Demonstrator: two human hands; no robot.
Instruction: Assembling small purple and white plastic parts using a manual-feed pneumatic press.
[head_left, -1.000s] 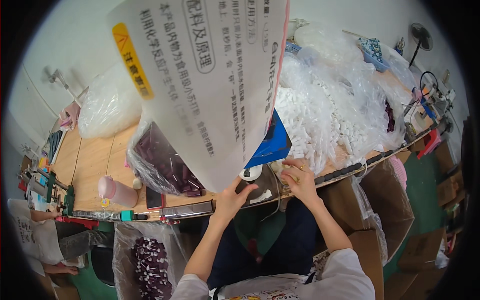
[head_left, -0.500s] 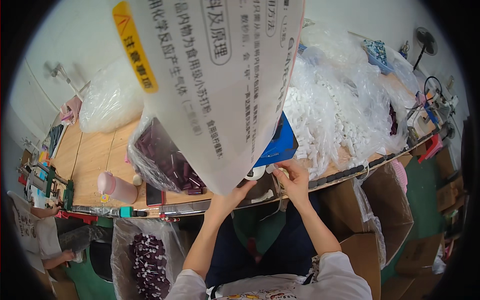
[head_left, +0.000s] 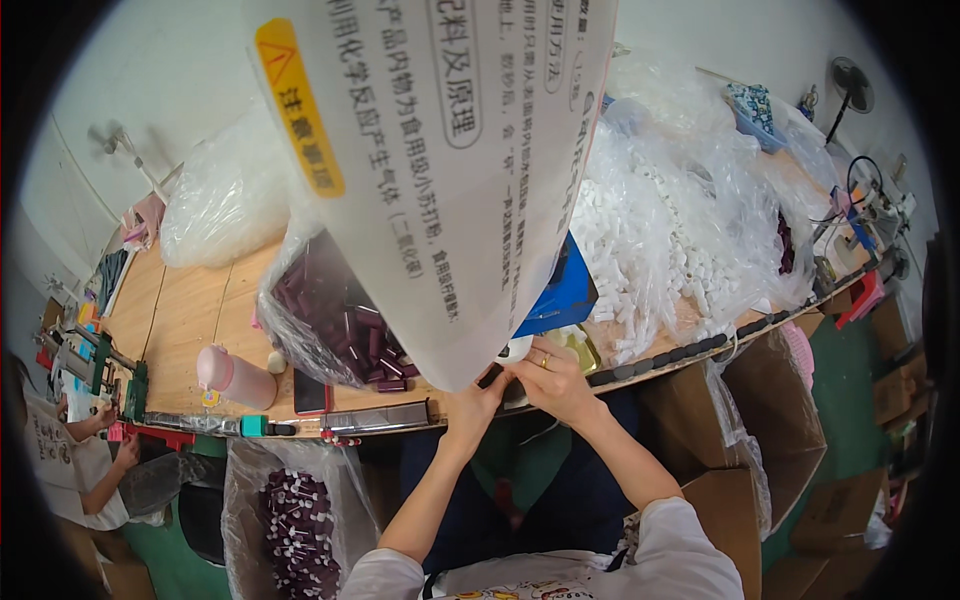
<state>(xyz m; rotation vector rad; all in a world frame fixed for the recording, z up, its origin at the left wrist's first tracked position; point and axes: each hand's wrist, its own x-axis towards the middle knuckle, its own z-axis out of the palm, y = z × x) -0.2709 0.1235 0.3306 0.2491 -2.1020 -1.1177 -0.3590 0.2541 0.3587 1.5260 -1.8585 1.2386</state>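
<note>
A large white printed sheet (head_left: 440,170) hangs close to the camera and covers much of the table's middle. Just below its lower tip my left hand (head_left: 475,398) and my right hand (head_left: 550,380) meet at the table's front edge. Both pinch a small dark piece (head_left: 490,376) next to a small white piece (head_left: 515,349); the sheet hides part of them. A ring sits on a finger of my right hand. A clear bag of dark maroon tubes (head_left: 335,320) lies left of my hands. A big heap of small white parts in clear plastic (head_left: 670,240) lies to the right.
A wooden table (head_left: 190,320) carries a pink bottle (head_left: 235,377), a phone (head_left: 311,396), a blue box (head_left: 560,295) and a puffed clear bag (head_left: 225,200). Below the edge hang a bag of finished dark pieces (head_left: 295,520) and cardboard boxes (head_left: 740,420). Another person (head_left: 85,460) sits at far left.
My two hands have drawn closer together on the small piece at the table edge. The printed sheet has shifted slightly up and right in view.
</note>
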